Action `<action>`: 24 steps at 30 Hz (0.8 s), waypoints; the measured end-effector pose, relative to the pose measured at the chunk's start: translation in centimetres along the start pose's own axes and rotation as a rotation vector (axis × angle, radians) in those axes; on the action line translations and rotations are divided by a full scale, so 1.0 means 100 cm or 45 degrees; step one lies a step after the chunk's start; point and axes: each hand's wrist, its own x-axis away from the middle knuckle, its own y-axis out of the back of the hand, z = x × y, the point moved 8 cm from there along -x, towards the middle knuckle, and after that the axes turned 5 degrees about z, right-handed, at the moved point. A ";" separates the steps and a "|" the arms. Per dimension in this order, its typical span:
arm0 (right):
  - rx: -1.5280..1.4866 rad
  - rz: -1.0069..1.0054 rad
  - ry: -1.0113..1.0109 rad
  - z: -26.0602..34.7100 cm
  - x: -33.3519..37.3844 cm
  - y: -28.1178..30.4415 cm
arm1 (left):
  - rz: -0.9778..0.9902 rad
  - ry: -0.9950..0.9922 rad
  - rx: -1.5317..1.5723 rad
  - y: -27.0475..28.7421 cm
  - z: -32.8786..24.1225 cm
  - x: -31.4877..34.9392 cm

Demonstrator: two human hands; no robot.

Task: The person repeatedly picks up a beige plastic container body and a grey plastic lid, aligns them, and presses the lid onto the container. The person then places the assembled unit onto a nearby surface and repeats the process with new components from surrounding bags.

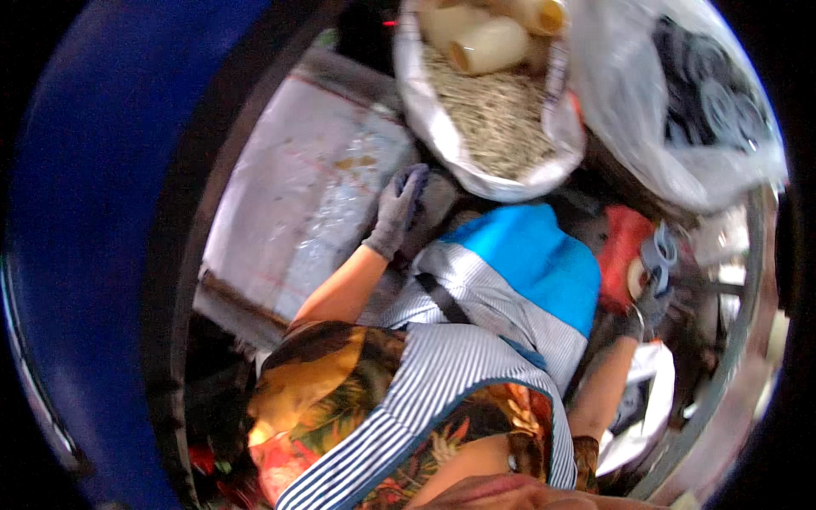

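Observation:
My left hand (398, 211), in a grey glove with a darker palm side, is beside the right edge of a pale, plastic-covered surface (280, 187). Its fingers look stretched out, and I see nothing held in them. Over on the right, my right hand (653, 308), gloved too, is closed around light grey-blue plastic rings (660, 246); blur hides exactly how the fingers grip. Just left of that hand are a red bundle (625, 246) and a pale round end of something (636, 278).
Ahead stands a white sack (531, 183) with yellowish cylinders (490, 46) above pale shredded or granular material (493, 110). A clear plastic bag (612, 93) of dark and grey rings (718, 106) is to its right. A white bag (659, 374) lies below my right hand. A large blue shape (93, 212) fills the left.

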 end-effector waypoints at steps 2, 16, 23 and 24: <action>0.183 0.146 -0.093 0.025 -0.003 -0.002 | -0.112 -0.231 0.277 0.074 0.010 -0.022; -0.305 0.145 0.294 0.028 0.021 0.011 | -1.085 -0.527 -1.282 0.183 -0.042 -0.056; -0.092 -0.135 0.289 0.042 0.051 0.090 | -1.118 -0.292 -1.395 0.197 -0.105 -0.135; -0.021 -0.142 0.298 0.050 0.058 0.100 | -1.068 -0.207 -1.389 0.190 -0.108 -0.152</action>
